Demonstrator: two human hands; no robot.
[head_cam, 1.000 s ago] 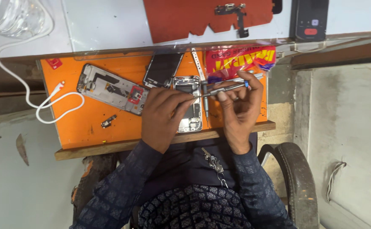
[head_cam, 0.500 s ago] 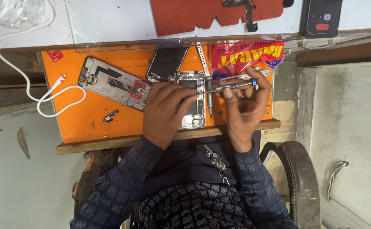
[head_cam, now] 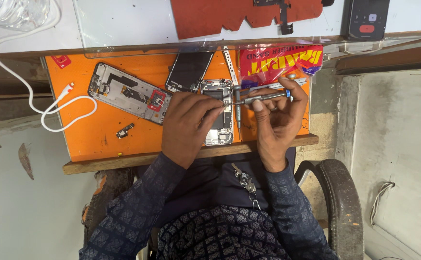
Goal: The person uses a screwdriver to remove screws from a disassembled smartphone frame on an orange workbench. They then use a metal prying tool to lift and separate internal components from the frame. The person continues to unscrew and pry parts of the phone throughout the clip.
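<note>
An opened phone (head_cam: 218,91) with its insides showing lies on the orange mat (head_cam: 99,130). My left hand (head_cam: 186,125) rests over its left side, fingertips pinched at the phone's upper middle. My right hand (head_cam: 278,120) holds a slim grey screwdriver (head_cam: 261,98) sideways, its tip pointing left at the spot by my left fingertips. A second dark screwdriver (head_cam: 238,113) lies upright on the mat just right of the phone.
Another opened phone frame (head_cam: 128,93) and a dark screen panel (head_cam: 190,71) lie on the mat, with a small loose part (head_cam: 124,130). A red-yellow packet (head_cam: 280,61), metal tweezers (head_cam: 229,66), a white cable (head_cam: 51,103) and a chair armrest (head_cam: 340,202) are around.
The view has shifted slightly. My right hand keeps the screwdriver at the phone, and my left hand stays on it.
</note>
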